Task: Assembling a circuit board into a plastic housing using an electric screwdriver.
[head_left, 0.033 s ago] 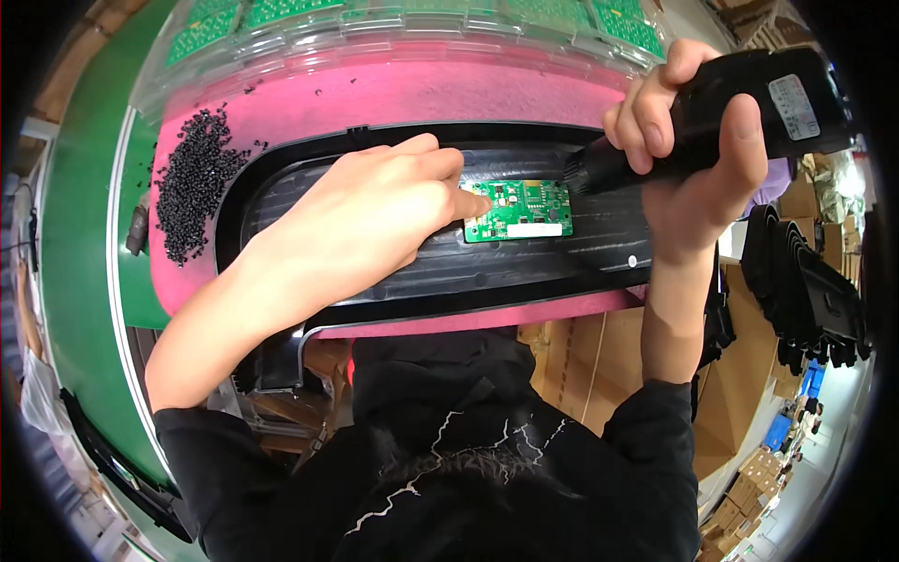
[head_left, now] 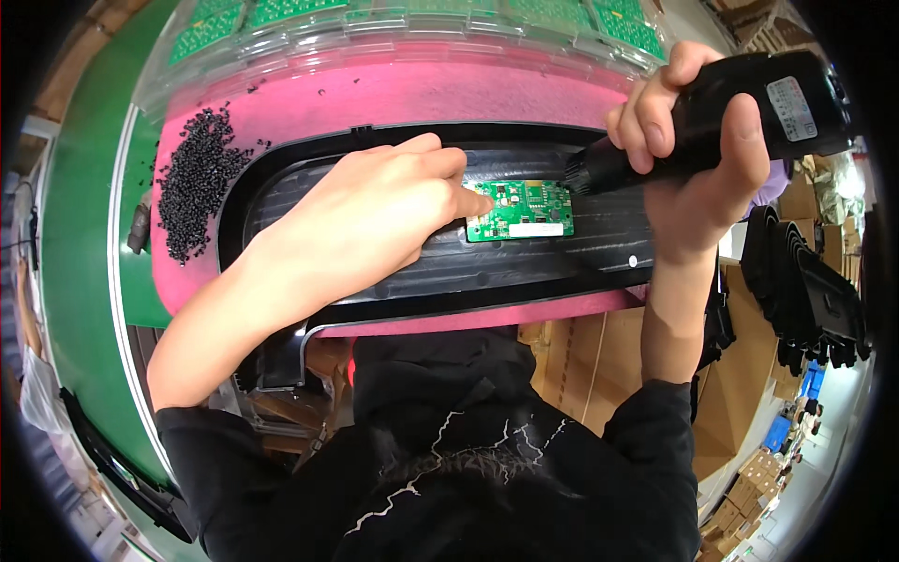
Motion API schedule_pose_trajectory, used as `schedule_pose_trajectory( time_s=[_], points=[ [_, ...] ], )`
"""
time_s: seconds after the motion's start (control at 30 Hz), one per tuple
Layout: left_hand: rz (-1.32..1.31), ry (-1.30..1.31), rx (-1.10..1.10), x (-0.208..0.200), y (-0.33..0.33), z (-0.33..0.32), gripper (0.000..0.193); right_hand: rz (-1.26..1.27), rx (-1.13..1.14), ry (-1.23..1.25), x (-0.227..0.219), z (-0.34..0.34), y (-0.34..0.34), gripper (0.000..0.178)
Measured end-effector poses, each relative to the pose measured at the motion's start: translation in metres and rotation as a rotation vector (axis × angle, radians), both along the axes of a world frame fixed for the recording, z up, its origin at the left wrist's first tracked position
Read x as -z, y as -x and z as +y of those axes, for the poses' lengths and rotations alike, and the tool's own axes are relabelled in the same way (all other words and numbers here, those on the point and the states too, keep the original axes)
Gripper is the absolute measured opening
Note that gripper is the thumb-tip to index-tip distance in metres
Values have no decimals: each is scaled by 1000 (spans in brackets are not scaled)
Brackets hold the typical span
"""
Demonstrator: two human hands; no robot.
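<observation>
A green circuit board (head_left: 521, 208) with a white strip lies inside a long black plastic housing (head_left: 449, 272). My left hand (head_left: 393, 201) reaches over the housing from the left. Its extended fingertip presses on the board's left end, while the other fingers are curled in, partly hidden. In my right hand (head_left: 698, 150) is a black power screwdriver (head_left: 721, 112), gripped round its body and tilted down to the left. The ribbed nose of the tool is at the board's upper right corner. Its bit cannot be made out.
A heap of small black screws (head_left: 192, 187) lies left of the housing on a pink mat (head_left: 403, 84). Clear plastic trays (head_left: 375, 37) with green boards stand at the back. Several black plastic parts (head_left: 805, 290) hang at the right, near cardboard boxes (head_left: 599, 361).
</observation>
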State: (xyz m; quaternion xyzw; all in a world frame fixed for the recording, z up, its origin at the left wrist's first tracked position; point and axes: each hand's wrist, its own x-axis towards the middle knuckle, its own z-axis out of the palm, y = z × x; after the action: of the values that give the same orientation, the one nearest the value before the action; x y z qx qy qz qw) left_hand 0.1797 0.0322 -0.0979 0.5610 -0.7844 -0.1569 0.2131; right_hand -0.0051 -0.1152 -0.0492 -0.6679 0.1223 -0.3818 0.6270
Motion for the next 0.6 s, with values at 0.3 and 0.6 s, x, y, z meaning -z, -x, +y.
schedule_pose_trajectory(
  time_s=[0.3,0.6],
  points=[
    [14,69,0,-5,0,19,40,-128,-54,-190,-18,12,2,40],
    [1,32,-19,-5,0,20,39,-40,11,-47,-15,11,8,48]
  ],
)
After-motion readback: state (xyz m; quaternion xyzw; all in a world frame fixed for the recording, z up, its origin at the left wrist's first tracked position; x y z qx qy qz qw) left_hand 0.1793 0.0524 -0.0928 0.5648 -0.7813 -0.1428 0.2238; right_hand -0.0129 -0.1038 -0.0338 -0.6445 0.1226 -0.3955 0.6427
